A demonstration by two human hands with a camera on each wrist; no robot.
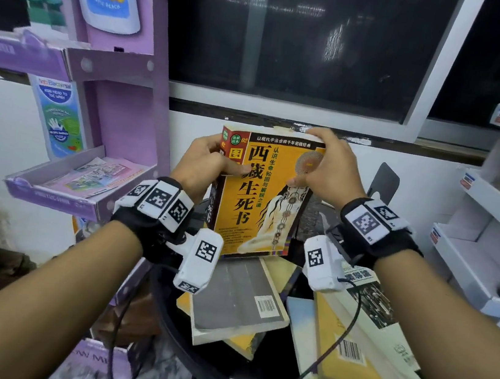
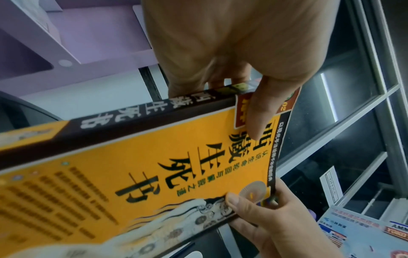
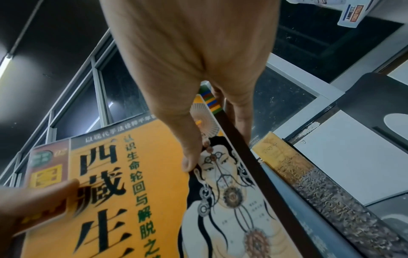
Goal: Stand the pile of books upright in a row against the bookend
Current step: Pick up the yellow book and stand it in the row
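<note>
An orange book (image 1: 260,197) with big black characters stands upright at the back of the round black table (image 1: 171,329), its front cover facing me. My left hand (image 1: 208,157) grips its spine edge, thumb on the cover (image 2: 253,115). My right hand (image 1: 326,164) grips the top right corner, thumb on the cover (image 3: 192,157). Right of it, two more books (image 3: 313,185) stand against the dark metal bookend (image 1: 384,182). Several books lie flat in front, among them a grey-covered one (image 1: 236,296) and a yellow and white one (image 1: 365,343).
A purple cardboard display stand (image 1: 95,135) rises close on the left. White shelves (image 1: 483,254) stand on the right. A dark window (image 1: 296,35) and a white wall are right behind the table. A black cable (image 1: 349,319) trails over the flat books.
</note>
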